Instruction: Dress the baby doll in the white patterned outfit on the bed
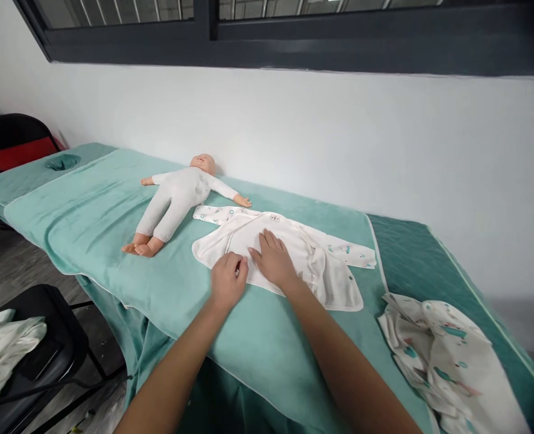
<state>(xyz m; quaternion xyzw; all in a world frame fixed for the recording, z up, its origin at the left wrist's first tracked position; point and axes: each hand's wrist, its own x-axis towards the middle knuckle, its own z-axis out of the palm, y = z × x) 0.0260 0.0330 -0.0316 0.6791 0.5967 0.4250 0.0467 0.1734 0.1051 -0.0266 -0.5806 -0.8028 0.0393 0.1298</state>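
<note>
White baby shirt (303, 248) lies crosswise beneath the flattened right hand (275, 258); left hand (228, 279), curled, meets its near edge, grip unclear.

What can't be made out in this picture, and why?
Head view: part of the white garment, hidden by the right hand.
Head view: label marks, too small to read.
Head view: printed cloth, cut off by bottom edge.
Head view: pale cloth on chair, cut off by left edge.

On the massage bed (90, 223) before you, the baby shirt (304, 250) lies between the doll (176, 194), far left, and the bunched cloth (450, 355), near right.
</note>
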